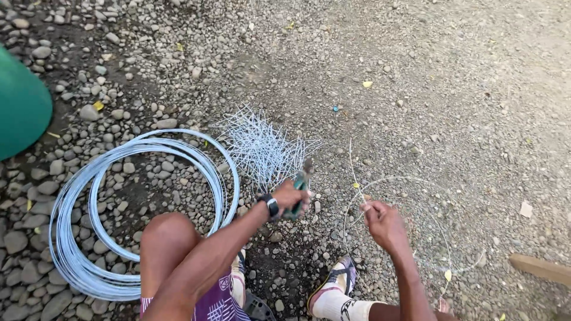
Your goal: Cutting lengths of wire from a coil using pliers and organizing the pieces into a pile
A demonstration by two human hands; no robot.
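Note:
My left hand (291, 195), with a black watch on its wrist, grips green-handled pliers (301, 187) whose jaws point up toward a pile of short cut wire pieces (262, 147). To the right, my right hand (380, 219) pinches a thin strand of wire (355, 172). That strand curves away into a loose loop (443, 223) lying on the gravel. A big coil of grey wire (77, 226) lies on the stones beside my left knee.
Ground is gravel and rounded stones. A green curved object (21, 107) sits at the left edge. A wooden piece (541, 268) lies at lower right. My foot in a white sock and sandal (336, 291) rests between my hands.

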